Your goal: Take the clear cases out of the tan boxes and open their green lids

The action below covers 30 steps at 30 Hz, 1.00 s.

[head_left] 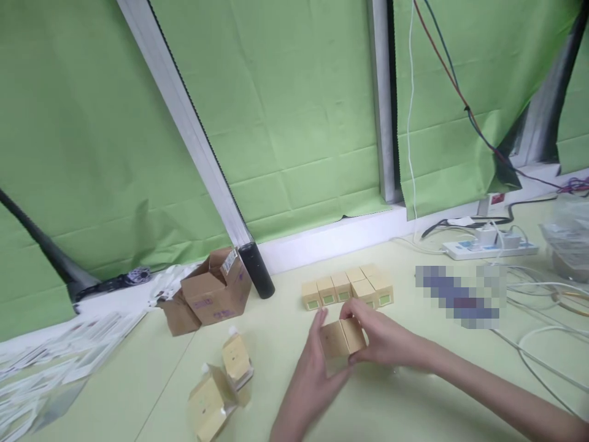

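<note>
My left hand (310, 374) is wrapped around the left side of a small tan cardboard box (334, 339), thumb and fingers on opposite faces. The right end of the same box is gripped by my right hand (370, 334), fingers over the top and thumb below. A line runs across its upper face; whether it is a seam or the join of two boxes, I cannot tell. Just beyond my hands, several similar small boxes (340, 283) stand packed together on the pale tabletop (271, 356), with green-and-white windows on their near faces.
Two opened small cartons (236, 356) lie to the left. Behind them are a larger open cardboard box (216, 291) and a black cylinder (256, 270). A power strip (490, 247) and loose cables (536, 341) occupy the right. White strips (50, 359) lie far left, below green blinds (294, 116).
</note>
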Motion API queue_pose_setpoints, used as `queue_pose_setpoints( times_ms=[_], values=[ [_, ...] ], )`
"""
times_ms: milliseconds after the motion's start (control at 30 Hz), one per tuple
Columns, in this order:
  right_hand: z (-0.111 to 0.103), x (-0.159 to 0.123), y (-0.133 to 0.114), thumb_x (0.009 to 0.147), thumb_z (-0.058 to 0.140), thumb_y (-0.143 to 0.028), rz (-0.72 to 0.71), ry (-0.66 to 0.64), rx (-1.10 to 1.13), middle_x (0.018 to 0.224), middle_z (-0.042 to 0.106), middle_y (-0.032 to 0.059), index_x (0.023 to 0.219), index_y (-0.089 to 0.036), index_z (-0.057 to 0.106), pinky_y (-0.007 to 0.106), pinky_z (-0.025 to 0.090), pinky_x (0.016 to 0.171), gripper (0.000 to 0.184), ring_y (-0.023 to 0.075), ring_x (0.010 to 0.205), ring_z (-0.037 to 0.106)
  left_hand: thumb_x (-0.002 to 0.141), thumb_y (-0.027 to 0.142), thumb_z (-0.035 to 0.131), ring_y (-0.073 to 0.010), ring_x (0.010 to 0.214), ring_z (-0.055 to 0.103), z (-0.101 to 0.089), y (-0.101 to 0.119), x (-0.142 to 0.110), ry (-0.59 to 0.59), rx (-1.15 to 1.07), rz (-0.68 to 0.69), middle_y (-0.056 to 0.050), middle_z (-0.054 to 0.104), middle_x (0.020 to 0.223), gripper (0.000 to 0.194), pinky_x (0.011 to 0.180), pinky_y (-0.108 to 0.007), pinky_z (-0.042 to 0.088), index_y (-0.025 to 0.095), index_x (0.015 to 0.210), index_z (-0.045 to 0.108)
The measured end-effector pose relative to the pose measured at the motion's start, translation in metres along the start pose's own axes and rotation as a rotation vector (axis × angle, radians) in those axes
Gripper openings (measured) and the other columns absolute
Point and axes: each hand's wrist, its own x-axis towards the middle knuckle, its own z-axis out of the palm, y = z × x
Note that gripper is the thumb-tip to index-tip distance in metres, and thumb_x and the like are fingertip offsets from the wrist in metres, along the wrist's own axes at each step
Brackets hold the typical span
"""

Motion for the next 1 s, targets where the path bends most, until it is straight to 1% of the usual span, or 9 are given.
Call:
queue_pose_setpoints(
  times_ms=[200, 300, 367, 433, 567, 700, 833, 900, 1000],
  values=[
    [0.035, -0.02, 0.017, 0.075, 0.068, -0.012, -0.184, 0.271, -0.302, 0.097, 0.06, 0.0069, 0.106, -0.019, 0.045, 0.036, 0.043, 0.073, 0.039, 0.0244, 0.089, 0.058, 0.074, 0.018, 0.062, -0.0282, 0.105, 0.056, 0.013, -0.004, 0.004, -0.072, 0.443, 0.138, -0.007, 0.06, 0.111, 0.072, 0.085, -0.042, 0.047, 0.033, 0.139, 0.035],
    [0.036, -0.028, 0.017, 0.078, 0.07, -0.024, -0.147, 0.389, -0.274, 0.087, 0.06, 0.0052, 0.092, -0.02, 0.046, 0.033, 0.043, 0.065, 0.028, 0.0225, 0.078, 0.058, 0.074, 0.019, 0.061, -0.0268, 0.097, 0.057, 0.012, -0.009, -0.002, -0.044, 0.565, 0.148, -0.006, 0.058, 0.101, 0.063, 0.074, -0.038, 0.051, 0.033, 0.133, 0.042],
    [0.026, -0.032, 0.012, 0.074, 0.073, -0.04, -0.042, 0.328, -0.131, 0.078, 0.059, 0.0021, 0.084, -0.021, 0.045, 0.029, 0.041, 0.057, 0.035, 0.0188, 0.067, 0.055, 0.075, 0.02, 0.061, -0.0244, 0.094, 0.057, 0.012, -0.015, -0.006, 0.0, 0.562, 0.142, -0.005, 0.056, 0.098, 0.057, 0.071, -0.035, 0.052, 0.03, 0.128, 0.044],
    [0.013, -0.035, 0.004, 0.08, 0.065, -0.046, 0.049, 0.154, 0.061, 0.071, 0.059, -0.0017, 0.092, -0.02, 0.048, 0.024, 0.039, 0.052, 0.033, 0.0148, 0.059, 0.054, 0.075, 0.017, 0.061, -0.0222, 0.096, 0.057, 0.013, -0.022, -0.008, 0.029, 0.546, 0.18, -0.005, 0.054, 0.101, 0.053, 0.07, -0.032, 0.053, 0.029, 0.124, 0.044],
    [0.001, -0.034, -0.007, 0.098, 0.038, -0.029, 0.002, -0.061, 0.072, 0.081, 0.067, -0.0019, 0.103, -0.025, 0.058, 0.022, 0.038, 0.056, 0.02, 0.0129, 0.068, 0.062, 0.078, 0.013, 0.057, -0.0204, 0.101, 0.056, 0.013, -0.028, -0.012, 0.056, 0.543, 0.392, -0.008, 0.051, 0.114, 0.046, 0.068, -0.03, 0.054, 0.027, 0.119, 0.042],
    [0.013, -0.033, -0.004, 0.089, 0.053, -0.032, 0.009, -0.059, -0.261, 0.083, 0.064, 0.0005, 0.105, -0.025, 0.062, 0.025, 0.031, 0.05, 0.019, 0.014, 0.057, 0.058, 0.076, 0.009, 0.054, -0.023, 0.094, 0.057, 0.015, -0.02, -0.013, -0.004, 0.769, 0.618, -0.009, 0.055, 0.112, 0.035, 0.068, -0.034, 0.055, 0.023, 0.108, 0.05],
    [0.024, -0.035, 0.002, 0.084, 0.06, -0.027, 0.049, 0.035, -0.242, 0.082, 0.058, 0.002, 0.089, -0.023, 0.067, 0.025, 0.036, 0.053, 0.01, 0.0134, 0.06, 0.056, 0.077, 0.008, 0.053, -0.0286, 0.101, 0.056, 0.016, -0.007, -0.014, -0.021, 0.924, 0.762, -0.01, 0.06, 0.115, 0.042, 0.08, -0.043, 0.053, 0.024, 0.115, 0.053],
    [0.021, -0.038, 0.003, 0.084, 0.059, -0.022, 0.024, 0.123, -0.115, 0.083, 0.054, 0.0029, 0.084, -0.021, 0.067, 0.026, 0.041, 0.058, 0.009, 0.0145, 0.068, 0.056, 0.077, 0.009, 0.053, -0.028, 0.102, 0.057, 0.01, -0.002, -0.015, -0.061, 0.896, 0.683, -0.008, 0.061, 0.116, 0.049, 0.081, -0.041, 0.053, 0.028, 0.122, 0.051],
    [0.01, -0.04, 0.004, 0.085, 0.054, -0.019, 0.003, 0.255, 0.086, 0.095, 0.054, 0.0069, 0.083, -0.018, 0.062, 0.027, 0.047, 0.068, 0.008, 0.0171, 0.084, 0.057, 0.076, 0.017, 0.057, -0.0269, 0.103, 0.059, -0.008, -0.005, -0.017, -0.128, 0.739, 0.307, -0.007, 0.062, 0.117, 0.049, 0.081, -0.038, 0.052, 0.032, 0.123, 0.051]
  ],
)
